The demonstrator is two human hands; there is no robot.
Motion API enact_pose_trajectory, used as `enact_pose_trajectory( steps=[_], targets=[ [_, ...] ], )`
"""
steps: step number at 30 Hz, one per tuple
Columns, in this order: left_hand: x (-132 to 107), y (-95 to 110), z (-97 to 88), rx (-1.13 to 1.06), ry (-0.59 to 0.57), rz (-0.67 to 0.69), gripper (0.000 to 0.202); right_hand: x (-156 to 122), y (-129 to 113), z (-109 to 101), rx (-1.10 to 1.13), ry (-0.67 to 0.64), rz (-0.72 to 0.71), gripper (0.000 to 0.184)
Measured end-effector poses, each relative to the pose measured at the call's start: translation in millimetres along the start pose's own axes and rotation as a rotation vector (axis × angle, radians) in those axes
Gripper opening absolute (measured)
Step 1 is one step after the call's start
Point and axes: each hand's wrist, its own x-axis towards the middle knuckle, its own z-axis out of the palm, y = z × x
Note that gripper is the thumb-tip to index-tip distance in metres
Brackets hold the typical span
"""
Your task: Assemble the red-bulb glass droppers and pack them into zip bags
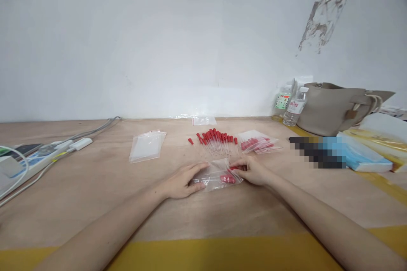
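A clear zip bag lies in front of me with red-bulbed droppers inside. My left hand grips its left end, thumb and forefinger apart on the film. At the bag's right end, my right hand is closed in a pinch on a red-bulbed dropper, its bulb partly under the fingers. Just beyond the bag, several loose droppers with clear stems are fanned out, red bulbs pointing away. Filled bags of droppers are piled to the right of them.
Flat bags are stacked at left, and another bag lies by the wall. A power strip with cables is at far left. Two bottles, a grey handbag and a blue-and-white packet stand or lie at right.
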Motion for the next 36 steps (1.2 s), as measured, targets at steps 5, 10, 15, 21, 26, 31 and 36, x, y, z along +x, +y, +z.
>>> enact_pose_trajectory(
  steps=[5, 10, 15, 21, 26, 31, 36],
  targets=[
    [0.5, -1.2, 0.6, -0.013, 0.008, 0.013, 0.05, 1.7, -11.2, 2.9, 0.093, -0.036, -0.05, 0.024],
    [-0.5, -3.1, 2.3, -0.037, 0.05, 0.026, 0.045, 1.6, -9.3, 2.3, 0.381, -0.046, 0.067, 0.038],
    [-1.6, -3.8, 3.0, -0.051, 0.083, 0.03, 0.031, -1.5, -6.7, -0.6, 0.324, -0.12, 0.09, 0.024],
    [-1.3, -7.7, 5.9, -0.012, 0.071, 0.016, 0.039, 0.7, -7.2, 9.9, 0.473, 0.013, 0.139, 0.03],
    [-0.4, -7.4, 6.8, 0.022, 0.078, 0.014, 0.038, 0.7, -7.5, 10.8, 0.359, -0.004, 0.069, 0.032],
    [-0.9, -7.3, 5.8, -0.006, 0.096, 0.026, 0.045, 2.6, -9.5, 12.0, 0.342, -0.064, 0.027, 0.033],
    [-2.4, -7.3, 4.3, -0.018, 0.079, -0.009, 0.048, 7.7, -4.4, 15.8, 0.414, -0.03, 0.068, 0.028]
  ],
)
